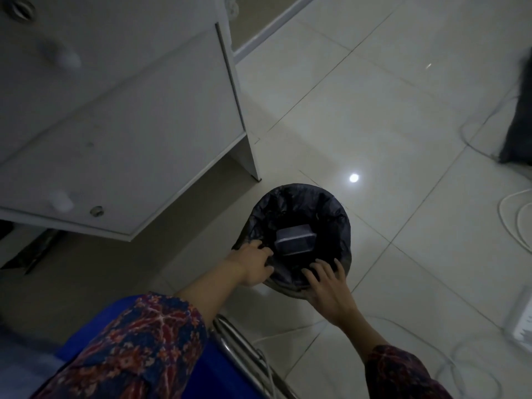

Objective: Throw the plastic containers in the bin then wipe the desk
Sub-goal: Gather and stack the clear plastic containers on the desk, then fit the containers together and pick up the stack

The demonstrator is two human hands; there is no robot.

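Observation:
A round bin lined with a black bag stands on the tiled floor beside the desk. Inside it lies a clear plastic container, tilted. My left hand grips the bag's near-left rim with curled fingers. My right hand rests on the near-right rim with its fingers spread and straight over the opening. Neither hand holds a container.
The white desk with drawers fills the upper left, its corner close to the bin. White cables lie on the floor at the right, near a dark object. A blue chair seat with a chrome frame sits below my arms.

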